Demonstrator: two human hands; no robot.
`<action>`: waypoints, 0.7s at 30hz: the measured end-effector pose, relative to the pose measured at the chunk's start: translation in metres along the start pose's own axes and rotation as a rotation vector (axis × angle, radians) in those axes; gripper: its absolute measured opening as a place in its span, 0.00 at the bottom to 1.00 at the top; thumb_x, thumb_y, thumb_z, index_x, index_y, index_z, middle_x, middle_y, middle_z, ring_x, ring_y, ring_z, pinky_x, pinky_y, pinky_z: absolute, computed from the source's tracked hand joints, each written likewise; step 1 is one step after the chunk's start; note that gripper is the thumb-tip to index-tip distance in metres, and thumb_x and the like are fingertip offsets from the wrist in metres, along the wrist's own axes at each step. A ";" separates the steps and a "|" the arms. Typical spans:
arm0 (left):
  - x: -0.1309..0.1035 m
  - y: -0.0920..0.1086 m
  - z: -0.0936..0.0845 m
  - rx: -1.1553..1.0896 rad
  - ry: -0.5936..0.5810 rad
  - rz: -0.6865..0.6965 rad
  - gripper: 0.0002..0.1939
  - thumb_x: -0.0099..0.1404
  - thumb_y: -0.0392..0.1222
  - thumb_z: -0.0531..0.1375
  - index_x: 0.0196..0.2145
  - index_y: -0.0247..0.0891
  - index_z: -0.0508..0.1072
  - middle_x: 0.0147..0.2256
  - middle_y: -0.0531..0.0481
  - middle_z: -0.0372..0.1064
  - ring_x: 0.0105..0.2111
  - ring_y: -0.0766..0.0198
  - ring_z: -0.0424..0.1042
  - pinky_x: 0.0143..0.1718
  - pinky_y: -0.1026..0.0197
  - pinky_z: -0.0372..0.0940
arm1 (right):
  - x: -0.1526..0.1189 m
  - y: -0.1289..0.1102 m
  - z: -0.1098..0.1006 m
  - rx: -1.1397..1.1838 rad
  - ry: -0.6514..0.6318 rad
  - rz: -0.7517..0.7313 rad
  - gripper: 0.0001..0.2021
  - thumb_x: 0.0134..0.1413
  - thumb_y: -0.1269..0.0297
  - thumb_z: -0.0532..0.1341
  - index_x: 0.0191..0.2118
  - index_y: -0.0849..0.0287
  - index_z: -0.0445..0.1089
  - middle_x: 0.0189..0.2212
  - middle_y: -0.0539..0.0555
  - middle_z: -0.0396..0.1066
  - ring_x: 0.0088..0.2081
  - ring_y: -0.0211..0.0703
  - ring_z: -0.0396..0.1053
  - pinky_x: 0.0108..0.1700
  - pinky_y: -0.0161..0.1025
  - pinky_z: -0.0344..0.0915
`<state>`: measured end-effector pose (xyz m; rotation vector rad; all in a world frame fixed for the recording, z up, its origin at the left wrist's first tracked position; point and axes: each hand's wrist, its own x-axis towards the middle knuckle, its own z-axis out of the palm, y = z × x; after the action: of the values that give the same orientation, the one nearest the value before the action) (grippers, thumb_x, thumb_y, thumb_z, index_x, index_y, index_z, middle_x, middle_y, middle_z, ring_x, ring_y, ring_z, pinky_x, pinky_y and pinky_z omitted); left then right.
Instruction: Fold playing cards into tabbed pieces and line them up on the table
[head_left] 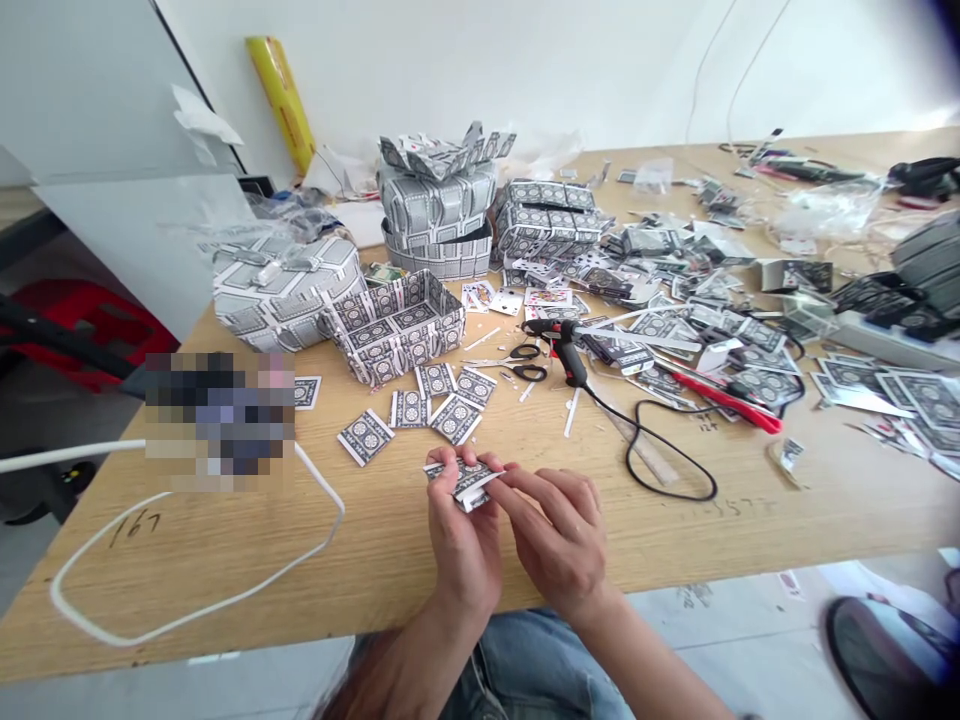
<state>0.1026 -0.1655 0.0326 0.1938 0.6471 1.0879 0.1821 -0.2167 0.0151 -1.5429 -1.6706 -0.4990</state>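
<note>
Near the table's front edge, my left hand (465, 530) holds a small folded piece of patterned card (469, 478), with the thumb on top and fingers behind. The fingers of my right hand (555, 525) are bent together at the right end of the same piece, touching it. Just beyond my hands lie several folded card squares (456, 418) with black-and-white backs. Behind them stands an open rectangular box (401, 330) woven from cards. Black scissors (531, 373) and a black glue gun (568, 355) rest to the right of the squares.
Woven card baskets (439, 205) are stacked at the back, with a lidded one (289, 290) at the left. Loose cards, scraps and a red-handled tool (739, 403) cover the right side. A black cord (675, 493) loops right of my hands; a white cable (217, 605) curves at the left.
</note>
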 end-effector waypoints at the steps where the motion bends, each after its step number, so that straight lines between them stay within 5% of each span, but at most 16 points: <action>1: 0.000 0.000 0.000 0.001 -0.003 -0.001 0.06 0.60 0.43 0.58 0.30 0.43 0.62 0.31 0.58 0.58 0.32 0.69 0.66 0.42 0.60 0.67 | 0.000 -0.001 0.000 0.007 -0.002 -0.001 0.11 0.61 0.73 0.56 0.44 0.54 0.73 0.34 0.52 0.77 0.37 0.42 0.67 0.40 0.41 0.60; 10: -0.001 -0.002 0.003 -0.096 -0.004 -0.056 0.08 0.59 0.42 0.58 0.29 0.42 0.60 0.31 0.57 0.56 0.29 0.70 0.63 0.35 0.62 0.66 | -0.003 -0.005 -0.001 0.099 0.020 -0.050 0.10 0.61 0.72 0.56 0.44 0.56 0.72 0.34 0.52 0.77 0.37 0.43 0.68 0.38 0.41 0.63; 17: -0.001 0.000 -0.002 0.073 -0.044 -0.073 0.11 0.58 0.45 0.59 0.26 0.40 0.61 0.26 0.56 0.56 0.30 0.67 0.64 0.36 0.65 0.63 | 0.011 -0.005 -0.004 0.201 0.105 0.136 0.05 0.55 0.71 0.64 0.35 0.55 0.70 0.29 0.50 0.71 0.31 0.40 0.67 0.35 0.40 0.65; 21: 0.001 0.005 -0.001 -0.013 -0.007 -0.224 0.16 0.58 0.49 0.61 0.22 0.38 0.60 0.23 0.56 0.55 0.26 0.69 0.62 0.32 0.67 0.62 | 0.017 -0.004 -0.002 0.227 0.058 0.146 0.04 0.54 0.69 0.65 0.35 0.56 0.70 0.28 0.50 0.69 0.30 0.39 0.67 0.31 0.38 0.64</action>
<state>0.0986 -0.1619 0.0336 0.1107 0.6386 0.8750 0.1794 -0.2081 0.0305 -1.4560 -1.5013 -0.2647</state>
